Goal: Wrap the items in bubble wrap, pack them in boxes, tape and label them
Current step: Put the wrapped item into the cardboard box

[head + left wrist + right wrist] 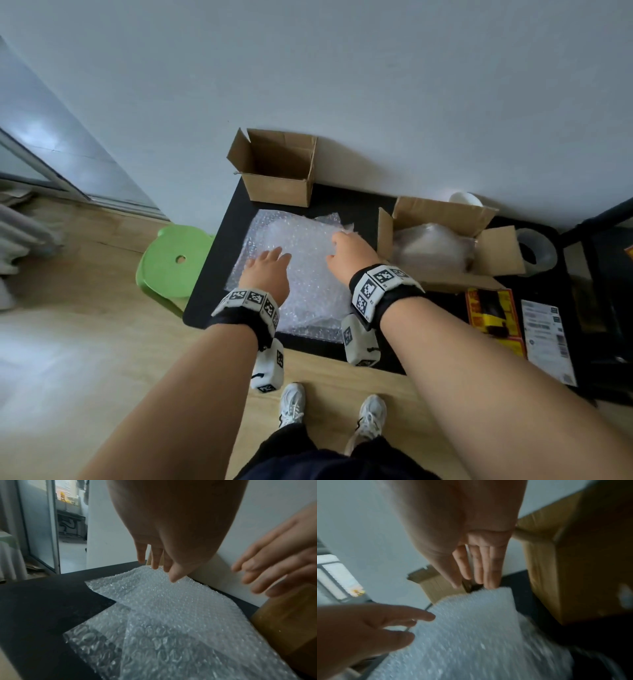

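Two boxes on the black table [212,274], w/ bubble wrap between them. From the left: a green stool [171,260] beside the table edge, then the small empty box [279,168] at the back by the wall. In front of it lie the bubble wrap sheets [308,284], overlapping and flat on the table. Left hand [267,270] is over the left part of the wrap, fingers straight & spread, grasping nothing; can't tell if it presses or just hovers. Right hand [349,253] is over the wrap's far right corner, fingers loosely extended, also holding nothing.

Further right: bigger open box [442,253] w/ a wrapped item [431,246] already inside, tape roll [534,253] behind it, yellow-red packet [493,315] and label sheet [548,339] near the front edge.

Step looks like laying out/smoothing the wrap for the next item. To do it well: flatten top sheet from centre outward, square up the edges, keep the sheet clear of both boxes so there's room to roll.
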Demonstrator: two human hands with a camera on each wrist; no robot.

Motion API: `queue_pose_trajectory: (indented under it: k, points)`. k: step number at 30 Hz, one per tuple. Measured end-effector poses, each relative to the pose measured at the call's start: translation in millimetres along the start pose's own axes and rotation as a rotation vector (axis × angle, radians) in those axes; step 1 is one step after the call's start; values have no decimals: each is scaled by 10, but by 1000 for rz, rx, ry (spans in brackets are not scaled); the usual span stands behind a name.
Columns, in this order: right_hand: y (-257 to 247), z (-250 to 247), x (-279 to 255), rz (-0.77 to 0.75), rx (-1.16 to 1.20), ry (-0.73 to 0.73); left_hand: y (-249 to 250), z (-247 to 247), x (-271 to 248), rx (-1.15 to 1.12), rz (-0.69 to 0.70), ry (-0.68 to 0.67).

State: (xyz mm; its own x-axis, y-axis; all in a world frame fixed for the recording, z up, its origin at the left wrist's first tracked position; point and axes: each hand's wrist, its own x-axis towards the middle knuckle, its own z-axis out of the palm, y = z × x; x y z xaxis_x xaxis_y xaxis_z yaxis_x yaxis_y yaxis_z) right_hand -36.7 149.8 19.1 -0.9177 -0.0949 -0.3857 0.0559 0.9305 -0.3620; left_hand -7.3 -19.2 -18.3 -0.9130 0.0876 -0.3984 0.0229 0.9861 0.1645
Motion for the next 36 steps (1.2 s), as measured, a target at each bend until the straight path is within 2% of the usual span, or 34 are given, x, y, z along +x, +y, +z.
queue_pose_trajectory:
  k: [3, 6, 8, 13, 16, 19, 25, 27, 32, 36]
  points:
    - [63, 268, 57, 240, 1, -45, -77, 96, 64, -26, 47, -131]
    - [81, 460, 62, 362, 26, -72, -165, 206, 99, -23, 96, -165]
    - [59, 540, 72, 391, 37, -36, -211, 247, 118, -24, 115, -163]
    - [-84, 482, 120, 444, 101, 172, -275, 204, 197, -61, 166, -206]
    - [-147, 390, 131, 409, 116, 182, -274, 123, 214, -134, 147, -222]
    - [-185, 240, 93, 316, 63, 176, -247, -6, 199, -272, 73, -129]
    - [-166, -239, -8, 213, 167, 272, -163, -517, 255, -513, 33, 250]
    - [-166, -412, -33, 180, 192, 293, -108, -684, 246, -570, 39, 324]
    - [-62, -811, -182, 133, 298, 364, 134, -982, 181, -669, 21, 283]
    - [207, -1018, -315, 227, 431, 468, 374, -1131, 150, -834, 82, 273]
